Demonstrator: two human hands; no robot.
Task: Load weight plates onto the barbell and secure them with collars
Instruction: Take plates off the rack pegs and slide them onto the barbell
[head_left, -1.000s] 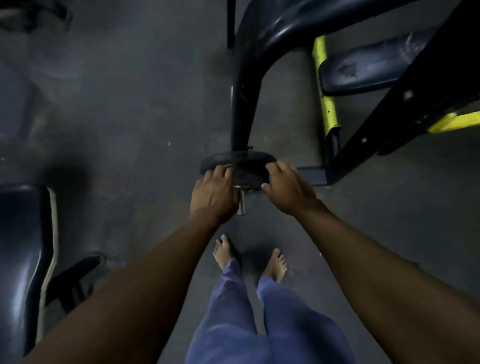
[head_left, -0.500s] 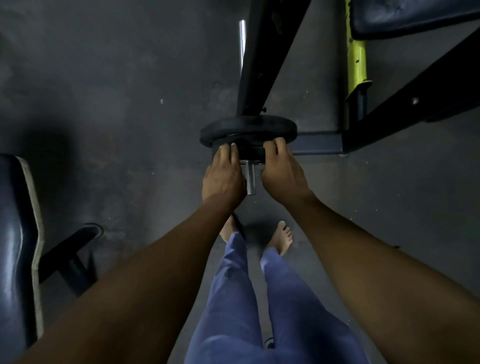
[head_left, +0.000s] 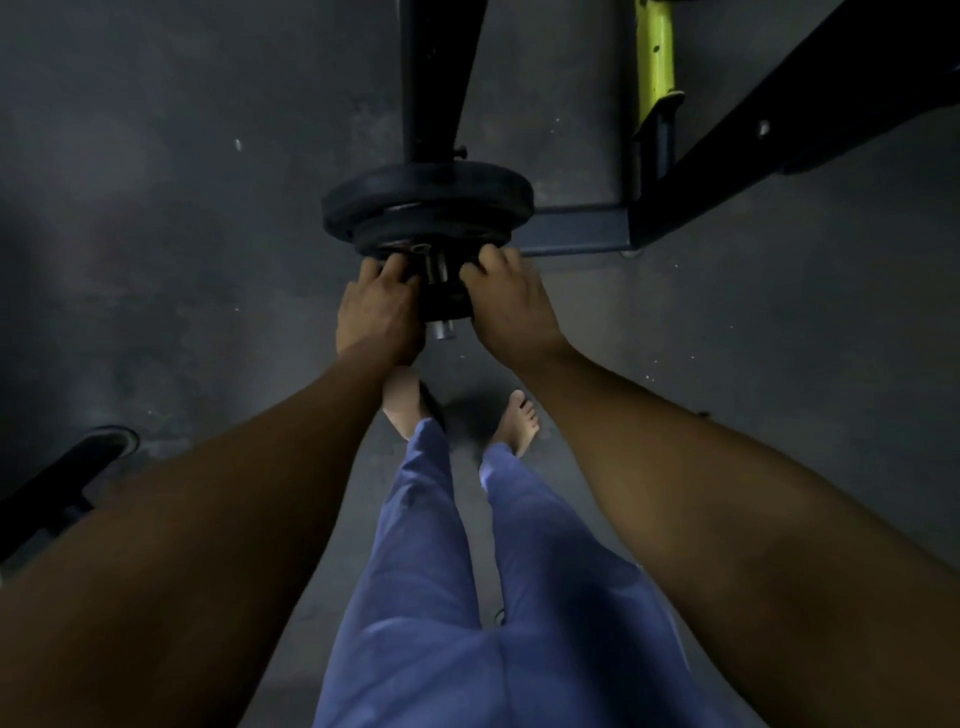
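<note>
A large black weight plate (head_left: 363, 200) sits on the barbell sleeve, whose silver end (head_left: 442, 329) points toward me. In front of it a smaller black plate (head_left: 447, 304) rides on the same sleeve, a short gap away from the larger one. My left hand (head_left: 376, 317) grips the small plate's left edge and my right hand (head_left: 506, 304) grips its right edge. My fingers hide most of the plate's rim. No collar shows in the view.
A black rack upright (head_left: 436, 78) rises behind the plates. A grey base bar (head_left: 571, 231), a black diagonal beam (head_left: 779, 124) and a yellow post (head_left: 655, 57) lie to the right. A bench foot (head_left: 78, 467) is at the left. My bare feet (head_left: 519, 421) stand below.
The camera has come closer and the view has shifted. My hands have drawn inward onto a smaller plate on the sleeve, which now sits nearer the sleeve's end, apart from the large plate.
</note>
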